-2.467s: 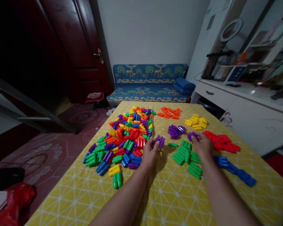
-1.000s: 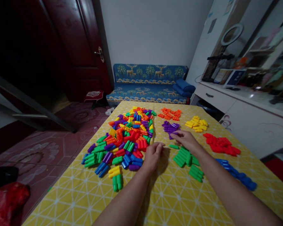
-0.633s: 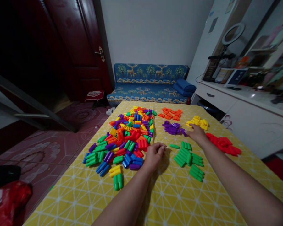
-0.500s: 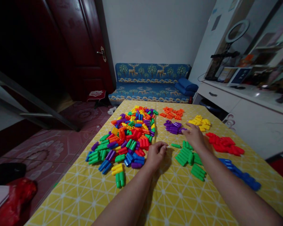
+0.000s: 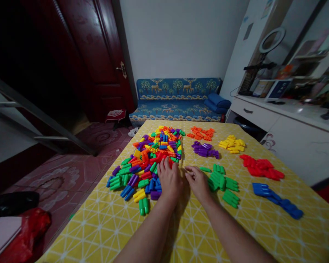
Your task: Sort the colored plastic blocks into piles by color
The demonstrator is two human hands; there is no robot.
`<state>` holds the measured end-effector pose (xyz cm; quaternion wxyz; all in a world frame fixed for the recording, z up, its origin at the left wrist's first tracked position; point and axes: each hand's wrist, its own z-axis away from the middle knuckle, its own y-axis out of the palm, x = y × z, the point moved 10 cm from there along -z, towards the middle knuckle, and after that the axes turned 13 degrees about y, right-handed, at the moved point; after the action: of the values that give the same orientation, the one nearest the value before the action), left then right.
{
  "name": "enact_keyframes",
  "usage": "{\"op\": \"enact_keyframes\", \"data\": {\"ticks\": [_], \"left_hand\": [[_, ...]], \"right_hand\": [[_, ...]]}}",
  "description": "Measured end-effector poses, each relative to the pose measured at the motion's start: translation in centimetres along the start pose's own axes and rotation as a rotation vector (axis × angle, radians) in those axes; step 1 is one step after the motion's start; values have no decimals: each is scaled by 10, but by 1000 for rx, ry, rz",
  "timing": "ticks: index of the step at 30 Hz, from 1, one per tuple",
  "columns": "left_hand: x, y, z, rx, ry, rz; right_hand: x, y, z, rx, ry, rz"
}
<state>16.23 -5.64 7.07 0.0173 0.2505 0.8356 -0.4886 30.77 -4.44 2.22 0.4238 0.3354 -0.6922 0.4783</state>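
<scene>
We log the left hand (image 5: 170, 182) laid over the near right part of the mixed heap (image 5: 142, 160), fingers spread and pointing away from us, tips at the red pieces (image 5: 159, 156). Our right hand (image 5: 199, 182) sits just beside it, fingers curled in toward the thumb, low over the yellow patterned cloth (image 5: 192, 226). The undersides of both grips are hidden, so we cannot tell whether either has closed on a piece. The heap's loose plastic pieces lie under the left grip and spread beyond it and to its left. Just right of the right grip are the green group (image 5: 217, 179) and, a little farther forward, a lone green piece (image 5: 205, 169). Ahead of that grip we note the purple group (image 5: 204, 149), with the orange group (image 5: 200, 133) beyond; forward and to the right lie the yellow group (image 5: 232, 144) and the red group (image 5: 260, 168), and out to the right the blue group (image 5: 279, 199). For the picking at the heap, we judge it best to take one top piece by its ribbed sides with thumb and two fingertips, then lift straight up, since neighbours lean together and a sideways drag could pull several along. We would keep the right wrist raised, as its outer edge could nudge the green group, and keep the right fingers close enough to receive a piece without reaching across the left.
</scene>
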Motion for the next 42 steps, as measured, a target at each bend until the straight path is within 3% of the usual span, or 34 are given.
{"op": "enact_keyframes", "data": {"ticks": [5,20,27,42], "left_hand": [[10,10,-3,141,26,-128],[22,10,-10,167,18,-199],[20,4,-14,100,35,-196],[20,9,-9,191,-1,-116]], "right_hand": [[6,3,5,15,-39,33],[3,7,6,42,-85,46],[4,6,6,41,-68,25],[4,7,7,69,-61,53]]}}
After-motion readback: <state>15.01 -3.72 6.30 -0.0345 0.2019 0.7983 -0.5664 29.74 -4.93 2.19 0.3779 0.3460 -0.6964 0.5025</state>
